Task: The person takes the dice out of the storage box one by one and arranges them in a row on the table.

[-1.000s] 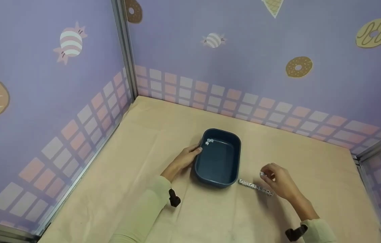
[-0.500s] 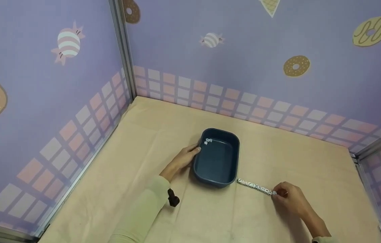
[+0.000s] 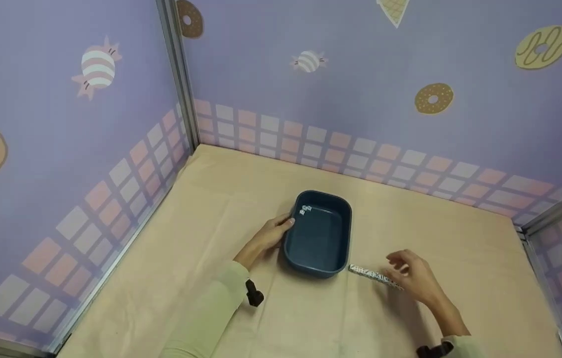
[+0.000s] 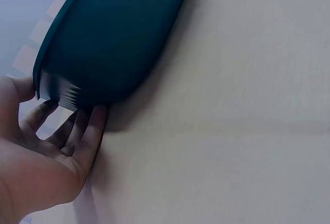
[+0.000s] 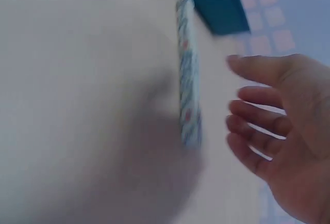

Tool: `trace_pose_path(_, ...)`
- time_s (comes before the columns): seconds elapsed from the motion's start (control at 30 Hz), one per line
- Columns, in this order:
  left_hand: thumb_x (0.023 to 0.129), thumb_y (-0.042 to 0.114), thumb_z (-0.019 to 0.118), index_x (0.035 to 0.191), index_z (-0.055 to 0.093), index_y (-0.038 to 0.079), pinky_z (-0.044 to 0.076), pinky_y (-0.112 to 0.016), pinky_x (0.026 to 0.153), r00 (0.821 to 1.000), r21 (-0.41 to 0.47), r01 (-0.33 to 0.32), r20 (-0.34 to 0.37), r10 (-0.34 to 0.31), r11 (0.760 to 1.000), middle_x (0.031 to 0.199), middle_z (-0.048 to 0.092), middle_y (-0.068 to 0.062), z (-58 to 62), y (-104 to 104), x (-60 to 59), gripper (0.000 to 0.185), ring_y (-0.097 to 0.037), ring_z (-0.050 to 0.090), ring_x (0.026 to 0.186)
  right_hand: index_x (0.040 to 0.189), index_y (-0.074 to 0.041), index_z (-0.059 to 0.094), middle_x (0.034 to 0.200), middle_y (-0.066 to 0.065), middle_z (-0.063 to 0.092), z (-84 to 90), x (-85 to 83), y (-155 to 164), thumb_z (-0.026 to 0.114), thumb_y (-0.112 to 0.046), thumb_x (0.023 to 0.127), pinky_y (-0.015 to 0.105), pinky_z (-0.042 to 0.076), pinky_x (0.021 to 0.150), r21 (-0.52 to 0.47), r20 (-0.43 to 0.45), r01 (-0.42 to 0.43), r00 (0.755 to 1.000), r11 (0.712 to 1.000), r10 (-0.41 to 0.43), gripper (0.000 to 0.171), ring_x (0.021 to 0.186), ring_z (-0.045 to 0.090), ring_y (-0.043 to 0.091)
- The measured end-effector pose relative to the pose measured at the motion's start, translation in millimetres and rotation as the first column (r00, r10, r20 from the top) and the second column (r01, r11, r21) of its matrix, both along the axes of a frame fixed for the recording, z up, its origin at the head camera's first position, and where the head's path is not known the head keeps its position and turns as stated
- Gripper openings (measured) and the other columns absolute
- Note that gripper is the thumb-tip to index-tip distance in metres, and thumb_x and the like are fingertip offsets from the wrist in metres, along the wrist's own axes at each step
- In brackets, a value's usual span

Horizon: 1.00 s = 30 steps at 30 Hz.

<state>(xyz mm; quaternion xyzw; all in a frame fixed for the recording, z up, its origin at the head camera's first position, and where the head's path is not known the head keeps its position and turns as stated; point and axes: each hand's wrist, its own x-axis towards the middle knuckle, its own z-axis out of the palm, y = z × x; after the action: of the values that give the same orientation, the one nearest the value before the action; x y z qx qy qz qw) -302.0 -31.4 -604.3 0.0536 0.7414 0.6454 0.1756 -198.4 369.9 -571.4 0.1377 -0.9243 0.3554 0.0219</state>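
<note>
A dark blue rectangular bin [image 3: 317,238] stands on the table with a few white dice [image 3: 305,210] in its far left corner. My left hand [image 3: 272,232] grips the bin's left side, thumb at the rim and fingers against the outer wall, as the left wrist view also shows. A straight row of white dice [image 3: 368,272] with dark and some red pips runs from the bin's near right corner. Over that row's right part hovers my right hand [image 3: 413,276], fingers loosely bent and nothing between thumb and fingertips [image 5: 234,123].
A beige cloth [image 3: 211,219] with faint creases covers the table. Purple walls [image 3: 360,74] printed with sweets and pink and white squares enclose it at the back and sides. A metal post [image 3: 179,74] stands in the back left corner.
My right hand brought a die down to the row's right end, let go of it, then rose and moved back left over the row. My left hand has kept its grip on the bin.
</note>
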Motion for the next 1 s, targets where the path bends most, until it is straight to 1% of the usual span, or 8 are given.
trace_pose_path(0.1, 0.114, 0.039, 0.050, 0.166, 0.040, 0.017, 0.045, -0.049, 0.114, 1.000, 0.027, 0.000, 0.013, 0.000, 1.000, 0.166, 0.042, -0.015, 2.5, -1.3, -0.4, 0.057, -0.033, 0.050, 0.144, 0.123, 0.000, 0.071, 0.113, 0.012, 0.069, 5.5, -21.7, -42.9, 0.085, -0.012, 0.093, 0.056, 0.058, 0.087, -0.076, -0.108, -0.022, 0.994, 0.997, 0.014, 0.035, 0.103, 0.068, 0.031)
trace_pose_path(0.23, 0.114, 0.039, 0.050, 0.165, 0.040, 0.015, 0.038, -0.049, 0.120, 1.000, 0.009, -0.004, -0.011, 0.004, 1.000, 0.167, 0.040, -0.014, 2.2, -1.1, -0.8, 0.057, -0.033, 0.044, 0.149, 0.123, 0.001, 0.072, 0.113, 0.013, 0.070, 11.6, -55.6, -99.3, 0.086, -0.011, 0.091, 0.056, 0.058, 0.091, -0.147, -0.166, -0.081, 0.985, 0.986, 0.056, 0.036, 0.105, 0.069, 0.031)
trace_pose_path(0.4, 0.114, 0.038, 0.050, 0.164, 0.042, 0.013, 0.045, -0.047, 0.115, 1.000, 0.025, 0.000, -0.020, 0.001, 1.000, 0.162, 0.047, -0.015, 5.3, 2.5, -1.1, 0.057, -0.032, 0.052, 0.142, 0.124, 0.007, 0.071, 0.113, 0.017, 0.070, 14.4, -101.9, -149.5, 0.085, -0.010, 0.091, 0.052, 0.058, 0.093, -0.127, -0.162, -0.082, 0.985, 0.989, 0.061, 0.040, 0.105, 0.070, 0.035)
trace_pose_path(0.57, 0.114, 0.038, 0.050, 0.164, 0.041, 0.012, 0.055, -0.041, 0.102, 1.000, 0.058, 0.024, -0.012, -0.023, 0.998, 0.157, 0.053, -0.016, 7.3, 6.9, -1.6, 0.058, -0.030, 0.064, 0.129, 0.129, 0.010, 0.068, 0.122, 0.023, 0.069, 10.6, -135.0, -173.3, 0.083, -0.010, 0.093, 0.053, 0.054, 0.101, -0.043, -0.083, -0.054, 0.995, 0.998, 0.050, 0.044, 0.115, 0.067, 0.040)
trace_pose_path(0.7, 0.113, 0.037, 0.052, 0.163, 0.044, 0.012, 0.053, -0.043, 0.106, 0.999, 0.057, 0.020, -0.034, -0.018, 0.998, 0.158, 0.052, -0.015, 6.2, 7.9, -0.6, 0.056, -0.030, 0.061, 0.133, 0.133, 0.011, 0.065, 0.133, 0.028, 0.064, 1.4, -148.1, -180.8, 0.079, -0.009, 0.095, 0.054, 0.046, 0.111, 0.081, -0.041, -0.040, 0.998, 0.996, 0.044, 0.045, 0.128, 0.060, 0.044)
trace_pose_path(0.8, 0.113, 0.036, 0.052, 0.162, 0.044, 0.011, 0.049, -0.044, 0.111, 0.999, 0.051, 0.013, -0.044, -0.011, 0.999, 0.160, 0.051, -0.014, 3.8, 5.7, 1.0, 0.055, -0.030, 0.057, 0.138, 0.137, 0.010, 0.063, 0.140, 0.027, 0.060, -8.6, -151.3, -184.3, 0.073, -0.009, 0.099, 0.055, 0.041, 0.116, 0.188, -0.013, -0.050, 0.999, 0.981, 0.053, 0.043, 0.134, 0.055, 0.044)
trace_pose_path(0.87, 0.114, 0.035, 0.051, 0.163, 0.044, 0.011, 0.046, -0.045, 0.114, 0.999, 0.057, 0.014, -0.045, -0.012, 0.998, 0.160, 0.050, -0.015, 1.0, 3.2, 1.4, 0.055, -0.031, 0.055, 0.140, 0.138, 0.007, 0.064, 0.139, 0.024, 0.061, -14.8, -151.0, -187.2, 0.071, -0.010, 0.101, 0.054, 0.043, 0.115, 0.238, -0.004, -0.058, 0.998, 0.970, 0.061, 0.041, 0.132, 0.055, 0.042)
trace_pose_path(1.0, 0.114, 0.035, 0.050, 0.163, 0.044, 0.011, 0.045, -0.046, 0.115, 0.998, 0.056, 0.003, -0.055, 0.000, 0.998, 0.160, 0.050, -0.016, -2.8, -4.1, 1.0, 0.055, -0.032, 0.054, 0.142, 0.130, 0.005, 0.066, 0.127, 0.021, 0.067, -22.2, -149.0, -195.5, 0.074, -0.007, 0.099, 0.053, 0.049, 0.107, 0.300, -0.058, -0.076, 0.994, 0.951, 0.097, 0.034, 0.121, 0.062, 0.039)
